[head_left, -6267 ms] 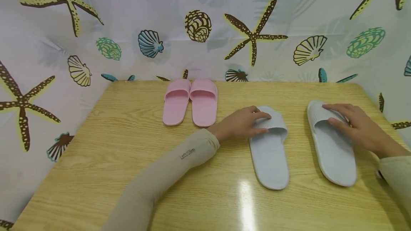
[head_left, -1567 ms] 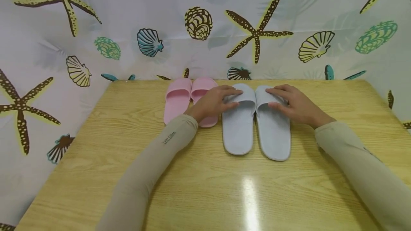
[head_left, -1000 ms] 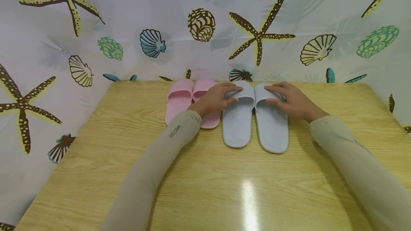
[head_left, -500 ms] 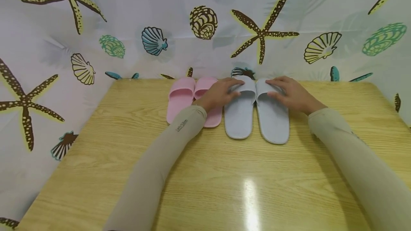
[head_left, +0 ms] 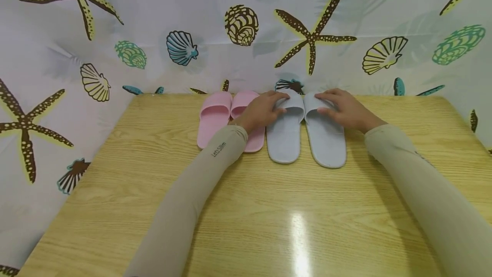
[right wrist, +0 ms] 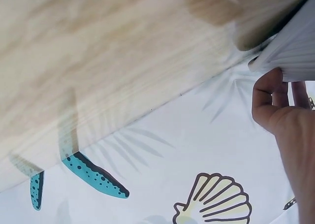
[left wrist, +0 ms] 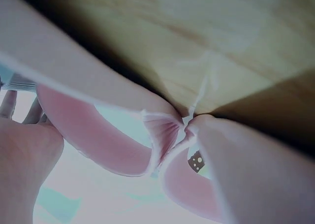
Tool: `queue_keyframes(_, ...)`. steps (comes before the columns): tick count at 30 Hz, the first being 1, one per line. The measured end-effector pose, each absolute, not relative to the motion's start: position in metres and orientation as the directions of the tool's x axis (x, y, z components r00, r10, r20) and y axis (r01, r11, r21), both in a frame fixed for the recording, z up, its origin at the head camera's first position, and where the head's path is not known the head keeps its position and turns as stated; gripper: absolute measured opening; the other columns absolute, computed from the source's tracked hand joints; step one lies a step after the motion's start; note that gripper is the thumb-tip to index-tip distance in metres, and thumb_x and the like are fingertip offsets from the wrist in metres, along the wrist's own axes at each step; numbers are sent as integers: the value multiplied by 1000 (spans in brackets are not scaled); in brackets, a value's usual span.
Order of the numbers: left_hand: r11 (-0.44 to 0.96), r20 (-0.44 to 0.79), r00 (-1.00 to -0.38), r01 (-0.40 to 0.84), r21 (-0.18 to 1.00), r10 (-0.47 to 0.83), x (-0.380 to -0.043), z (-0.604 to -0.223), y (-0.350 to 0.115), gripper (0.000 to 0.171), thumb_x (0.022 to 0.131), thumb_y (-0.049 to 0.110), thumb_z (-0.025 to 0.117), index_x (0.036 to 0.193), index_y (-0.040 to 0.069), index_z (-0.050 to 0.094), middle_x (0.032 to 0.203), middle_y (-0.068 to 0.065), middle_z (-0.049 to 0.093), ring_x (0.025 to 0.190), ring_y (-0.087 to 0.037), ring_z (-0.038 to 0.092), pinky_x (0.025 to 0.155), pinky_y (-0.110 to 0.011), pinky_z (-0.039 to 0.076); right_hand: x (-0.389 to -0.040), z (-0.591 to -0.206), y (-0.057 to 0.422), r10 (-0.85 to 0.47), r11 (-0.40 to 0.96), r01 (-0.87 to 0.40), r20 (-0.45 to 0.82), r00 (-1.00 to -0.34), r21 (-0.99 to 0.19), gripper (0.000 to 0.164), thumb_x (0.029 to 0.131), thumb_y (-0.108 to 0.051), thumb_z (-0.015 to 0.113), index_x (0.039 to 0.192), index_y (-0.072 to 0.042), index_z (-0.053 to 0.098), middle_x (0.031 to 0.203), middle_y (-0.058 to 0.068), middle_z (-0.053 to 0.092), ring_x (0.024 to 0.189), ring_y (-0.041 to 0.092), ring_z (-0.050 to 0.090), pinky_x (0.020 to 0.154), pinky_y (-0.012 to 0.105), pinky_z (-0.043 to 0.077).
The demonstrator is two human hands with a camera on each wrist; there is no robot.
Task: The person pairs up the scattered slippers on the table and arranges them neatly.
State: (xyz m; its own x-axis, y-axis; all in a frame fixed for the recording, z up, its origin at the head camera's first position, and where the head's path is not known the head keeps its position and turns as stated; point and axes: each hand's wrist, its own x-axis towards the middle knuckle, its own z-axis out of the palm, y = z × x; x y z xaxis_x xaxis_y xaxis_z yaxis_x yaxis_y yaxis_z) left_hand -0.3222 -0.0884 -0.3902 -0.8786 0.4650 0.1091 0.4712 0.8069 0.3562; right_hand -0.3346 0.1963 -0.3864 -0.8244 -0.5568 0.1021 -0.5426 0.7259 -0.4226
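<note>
Two pale grey slippers stand side by side at the table's back edge, toes to the wall and touching at their straps. My left hand (head_left: 261, 112) grips the strap of the left grey slipper (head_left: 284, 144) from its outer side, forefinger on top and thumb by the opening. On the other side, my right hand (head_left: 347, 110) holds the right grey slipper (head_left: 328, 146) likewise; in the right wrist view its fingers bend against the slipper's side (right wrist: 293, 47). Left of them sit a pink slipper (head_left: 212, 127) and its mate (head_left: 255, 140), partly hidden by my left hand and wrist.
The wooden table (head_left: 246, 225) runs up to a white cloth (head_left: 153, 12) printed with shells and starfish, which also covers both sides. A strip of light reflects off the table's front part.
Earlier the grey slippers stood apart on the right. Both hands have brought them left and together beside the pink pair, then slid them back toward the wall, slightly in the last second.
</note>
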Motion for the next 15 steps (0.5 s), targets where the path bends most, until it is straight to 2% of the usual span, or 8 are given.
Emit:
queue_keyframes(10, 817, 79, -881, 464, 343, 467, -321, -391, -90, 47, 102, 38, 55, 147, 26, 47, 153, -6, 47, 142, -23, 45, 117, -39, 37, -338, -388, 194, -555, 728, -504, 32, -831, -465, 57, 100, -38, 59, 148, -10, 47, 152, 27, 38, 142, 47, 33, 117, 62, 25)
queue_keyframes(15, 805, 109, -862, 503, 316, 496, -321, -392, -95, 57, 98, 39, 61, 150, 24, 42, 156, -9, 42, 147, -25, 37, 121, -39, 30, -334, -385, 194, -537, 728, -476, 20, -843, -494, 62, 98, -43, 60, 149, -12, 44, 154, 26, 32, 142, 47, 26, 115, 63, 20)
